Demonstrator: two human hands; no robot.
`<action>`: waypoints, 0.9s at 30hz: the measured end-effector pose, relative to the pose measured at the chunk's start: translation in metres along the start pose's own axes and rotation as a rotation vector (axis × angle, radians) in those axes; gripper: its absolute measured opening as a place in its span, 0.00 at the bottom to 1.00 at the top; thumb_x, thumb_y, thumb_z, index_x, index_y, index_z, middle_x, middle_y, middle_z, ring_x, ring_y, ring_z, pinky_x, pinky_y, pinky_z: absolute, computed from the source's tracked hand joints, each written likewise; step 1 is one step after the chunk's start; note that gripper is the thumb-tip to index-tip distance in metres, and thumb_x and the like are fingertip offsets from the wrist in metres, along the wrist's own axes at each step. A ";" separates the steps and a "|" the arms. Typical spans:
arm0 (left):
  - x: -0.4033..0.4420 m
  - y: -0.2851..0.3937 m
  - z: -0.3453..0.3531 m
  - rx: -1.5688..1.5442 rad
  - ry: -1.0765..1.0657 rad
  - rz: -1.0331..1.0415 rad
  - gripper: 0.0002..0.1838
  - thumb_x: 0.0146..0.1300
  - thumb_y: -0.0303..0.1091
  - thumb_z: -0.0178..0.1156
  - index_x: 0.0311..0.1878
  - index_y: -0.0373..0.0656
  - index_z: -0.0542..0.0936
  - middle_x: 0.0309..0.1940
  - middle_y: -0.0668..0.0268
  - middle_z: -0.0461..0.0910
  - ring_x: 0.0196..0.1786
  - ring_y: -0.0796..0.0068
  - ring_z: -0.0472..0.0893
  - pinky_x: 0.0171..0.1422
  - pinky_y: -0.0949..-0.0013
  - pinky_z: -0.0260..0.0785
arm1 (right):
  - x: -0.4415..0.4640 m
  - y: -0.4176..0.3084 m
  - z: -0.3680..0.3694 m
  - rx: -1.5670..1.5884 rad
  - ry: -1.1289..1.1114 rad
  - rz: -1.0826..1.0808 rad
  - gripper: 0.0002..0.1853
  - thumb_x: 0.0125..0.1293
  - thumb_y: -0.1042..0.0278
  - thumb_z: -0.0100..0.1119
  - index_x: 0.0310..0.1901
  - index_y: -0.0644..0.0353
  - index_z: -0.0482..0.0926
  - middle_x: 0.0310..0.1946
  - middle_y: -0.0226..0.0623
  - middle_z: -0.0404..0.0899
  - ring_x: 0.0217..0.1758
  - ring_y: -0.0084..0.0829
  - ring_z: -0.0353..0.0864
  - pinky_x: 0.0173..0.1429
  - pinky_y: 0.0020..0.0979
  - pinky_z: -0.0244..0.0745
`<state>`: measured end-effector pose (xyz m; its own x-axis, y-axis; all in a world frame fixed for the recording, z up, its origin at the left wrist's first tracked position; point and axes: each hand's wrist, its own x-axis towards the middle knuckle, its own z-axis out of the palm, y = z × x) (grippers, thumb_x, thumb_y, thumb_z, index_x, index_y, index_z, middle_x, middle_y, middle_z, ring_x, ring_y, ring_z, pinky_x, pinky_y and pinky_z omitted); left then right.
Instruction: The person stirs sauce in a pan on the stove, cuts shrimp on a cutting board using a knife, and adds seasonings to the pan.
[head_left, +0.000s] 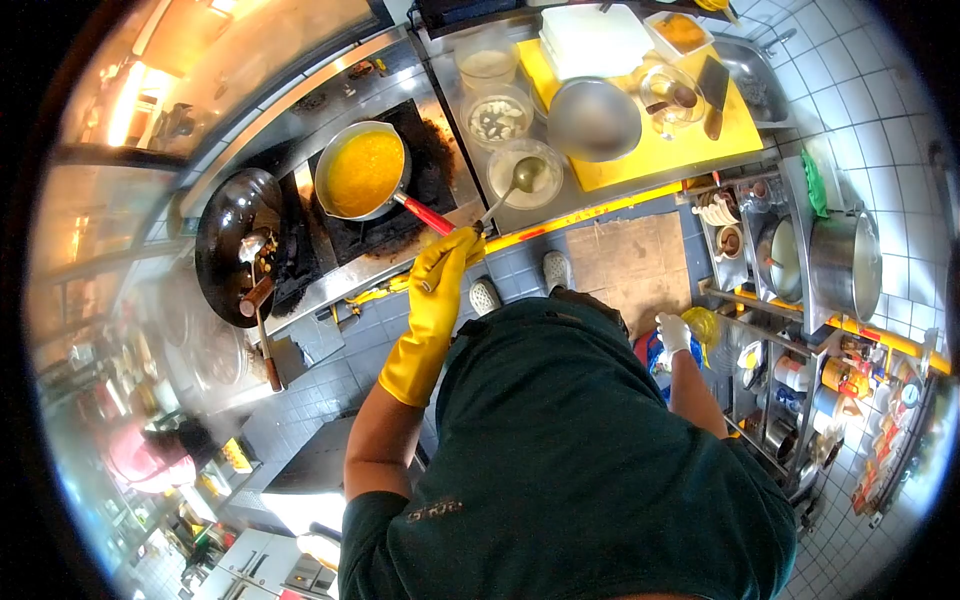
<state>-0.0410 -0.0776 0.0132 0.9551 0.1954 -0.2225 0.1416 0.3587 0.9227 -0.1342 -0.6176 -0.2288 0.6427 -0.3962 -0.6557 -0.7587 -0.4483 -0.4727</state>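
My left hand (447, 275), in a long yellow rubber glove, is closed around the handle of a ladle (526, 176). The ladle's bowl is over a clear round container (540, 196) of pale contents on the counter. Just beside the glove ends the red handle of a saucepan (404, 152), which stands on the stove with thick orange-yellow food inside. My right hand (674, 334), in a white glove, hangs low at my side with its fingers partly spread. Close to it are a blue bag and a yellow bag (704, 326); no held item shows.
A dark wok (232, 240) with a metal ladle inside sits on the left burner. Clear tubs (499, 118), a metal bowl (594, 120), a yellow cutting board (725, 150) and a cleaver (713, 85) occupy the counter. Shelves with pots stand at right; cardboard (630, 265) lies on the floor.
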 end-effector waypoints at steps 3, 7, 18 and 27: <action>0.001 -0.002 -0.004 0.322 -0.100 0.133 0.13 0.74 0.23 0.59 0.59 0.32 0.82 0.57 0.53 0.85 0.59 0.64 0.86 0.66 0.62 0.78 | 0.005 0.002 0.000 0.040 -0.014 -0.014 0.21 0.70 0.49 0.56 0.36 0.63 0.85 0.28 0.38 0.83 0.28 0.34 0.81 0.38 0.39 0.77; 0.004 0.007 0.005 0.856 -0.317 0.545 0.13 0.72 0.22 0.59 0.57 0.34 0.83 0.54 0.52 0.87 0.58 0.63 0.86 0.65 0.64 0.76 | -0.006 -0.016 -0.002 0.128 0.001 -0.014 0.18 0.69 0.52 0.58 0.35 0.61 0.84 0.26 0.34 0.81 0.27 0.30 0.79 0.36 0.36 0.75; 0.006 -0.013 -0.001 0.059 -0.022 0.018 0.13 0.77 0.24 0.57 0.60 0.29 0.81 0.53 0.55 0.86 0.56 0.64 0.87 0.65 0.64 0.79 | 0.001 -0.005 -0.003 0.125 -0.038 -0.025 0.18 0.70 0.51 0.57 0.37 0.59 0.84 0.26 0.36 0.81 0.28 0.31 0.80 0.37 0.36 0.77; 0.008 -0.006 -0.004 -0.078 0.061 -0.045 0.13 0.78 0.26 0.57 0.59 0.29 0.80 0.57 0.51 0.84 0.58 0.58 0.86 0.67 0.60 0.79 | 0.012 0.011 0.003 -0.017 -0.008 -0.009 0.21 0.71 0.48 0.55 0.36 0.61 0.85 0.27 0.39 0.83 0.29 0.35 0.83 0.39 0.39 0.79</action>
<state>-0.0353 -0.0747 0.0049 0.9305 0.2317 -0.2838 0.1607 0.4382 0.8844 -0.1350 -0.6250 -0.2435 0.6487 -0.3859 -0.6560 -0.7508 -0.4653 -0.4688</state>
